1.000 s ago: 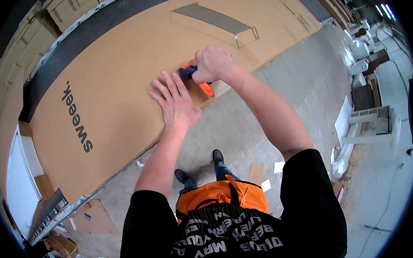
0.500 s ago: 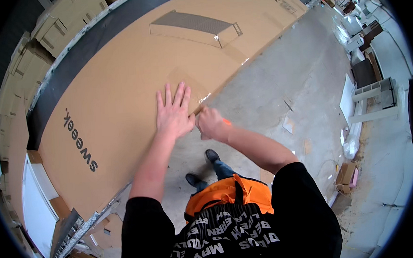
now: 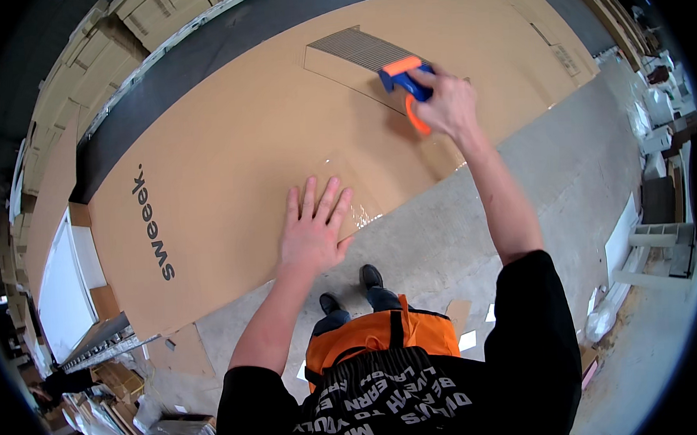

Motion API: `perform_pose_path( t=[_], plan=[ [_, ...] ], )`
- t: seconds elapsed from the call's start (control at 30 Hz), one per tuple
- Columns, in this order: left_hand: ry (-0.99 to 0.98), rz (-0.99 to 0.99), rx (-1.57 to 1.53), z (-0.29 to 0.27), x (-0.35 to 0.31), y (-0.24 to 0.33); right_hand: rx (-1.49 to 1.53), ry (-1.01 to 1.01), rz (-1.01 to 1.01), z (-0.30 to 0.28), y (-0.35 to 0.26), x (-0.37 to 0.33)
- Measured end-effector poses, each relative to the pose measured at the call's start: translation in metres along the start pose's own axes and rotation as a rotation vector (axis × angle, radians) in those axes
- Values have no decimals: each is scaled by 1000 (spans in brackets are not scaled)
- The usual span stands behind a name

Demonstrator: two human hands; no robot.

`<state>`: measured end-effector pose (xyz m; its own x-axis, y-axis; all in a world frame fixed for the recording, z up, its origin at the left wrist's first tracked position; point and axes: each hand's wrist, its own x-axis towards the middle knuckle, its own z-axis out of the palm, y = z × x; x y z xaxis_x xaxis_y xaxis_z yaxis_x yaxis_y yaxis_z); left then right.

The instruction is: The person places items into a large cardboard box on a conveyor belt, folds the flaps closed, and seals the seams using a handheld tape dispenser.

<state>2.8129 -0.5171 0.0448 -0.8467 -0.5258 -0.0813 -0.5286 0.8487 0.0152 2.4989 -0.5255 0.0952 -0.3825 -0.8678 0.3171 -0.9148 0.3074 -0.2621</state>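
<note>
A long flat cardboard box (image 3: 227, 161) lies across the view in front of me, with a line drawing and dark lettering on its top. My left hand (image 3: 314, 231) rests flat on it near the close edge, fingers spread. Just beside those fingertips, strips of clear tape (image 3: 364, 209) shine at the edge. My right hand (image 3: 446, 104) is wrapped round the handle of a blue and orange tape dispenser (image 3: 416, 84), held above the box by the drawing. Part of the handle is hidden by my fingers.
Stacked cartons (image 3: 81, 70) stand beyond a dark conveyor belt (image 3: 164, 85) under the box. White panels in an opened carton (image 3: 64, 287) lie at the left. Cardboard scraps (image 3: 184, 352) litter the concrete floor (image 3: 436, 229). Furniture parts (image 3: 657, 237) line the right wall.
My right hand has moved from the box's near edge, up and to the right over the box, and the tape dispenser now shows in it. My left hand stays flat on the cardboard.
</note>
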Motion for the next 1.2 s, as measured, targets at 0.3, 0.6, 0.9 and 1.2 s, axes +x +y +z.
perform_pose_path(
  t=[0.3, 0.6, 0.9, 1.2],
  plan=[
    [61, 44, -100, -1, -11, -5, 1427, -45, 191, 76, -38, 54],
    [159, -253, -242, 21, -185, -100, 1027, -303, 268, 91, -54, -16],
    [265, -350, 35, 56, -322, -194, -211, 322, -316, 46, -191, -40],
    [679, -548, -171, 67, -308, -174, -51, -61, -628, 235, -412, -1]
  ],
)
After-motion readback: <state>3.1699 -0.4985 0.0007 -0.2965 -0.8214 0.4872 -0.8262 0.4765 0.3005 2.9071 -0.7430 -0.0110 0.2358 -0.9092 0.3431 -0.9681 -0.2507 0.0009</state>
